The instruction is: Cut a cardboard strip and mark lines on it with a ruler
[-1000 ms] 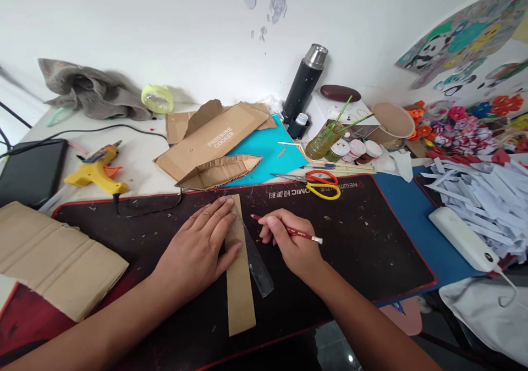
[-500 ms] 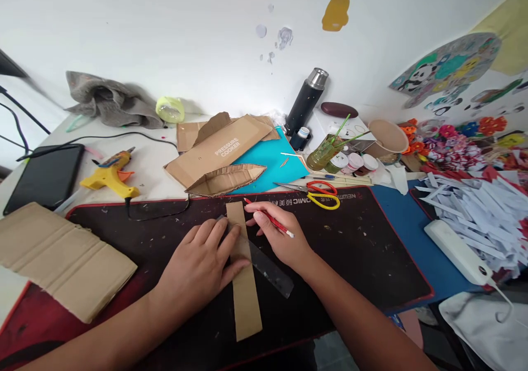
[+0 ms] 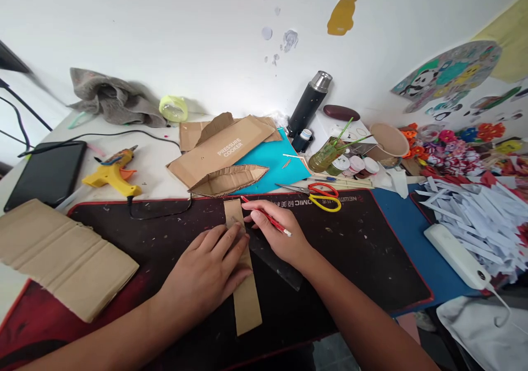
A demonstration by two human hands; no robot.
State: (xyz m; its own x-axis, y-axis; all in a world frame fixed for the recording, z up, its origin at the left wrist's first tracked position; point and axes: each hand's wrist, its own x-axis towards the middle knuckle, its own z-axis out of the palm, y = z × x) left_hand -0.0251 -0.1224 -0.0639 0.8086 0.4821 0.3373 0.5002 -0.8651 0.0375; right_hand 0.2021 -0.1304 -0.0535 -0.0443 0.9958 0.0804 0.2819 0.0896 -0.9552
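Note:
A narrow cardboard strip [image 3: 248,309] lies upright in my view on the dark desk mat. Across it, at a slant, lies a dark see-through ruler [image 3: 277,261], its lower end out on the mat to the right. My left hand [image 3: 208,264] rests flat over strip and ruler with the fingers stretched out, pressing down. In my right hand [image 3: 280,231] is a red pencil [image 3: 270,217] with a white end, pinched between thumb and fingers. Its tip points up and left, near the strip's top right edge. The fingers of my left hand hide part of the ruler.
Folded cardboard [image 3: 66,258] lies at left, below a yellow glue gun [image 3: 111,176] with a cord. Scissors [image 3: 319,195] lie at the mat's top edge. Behind are a boat-shaped cardboard piece [image 3: 229,180], a black flask [image 3: 309,104] and paint jars [image 3: 355,166]. Paper strips [image 3: 466,222] are heaped at right.
The ruler has slid to the right across the strip, its lower end now nearer my right wrist. My left hand has shifted slightly rightward with it. The right hand still grips the pencil.

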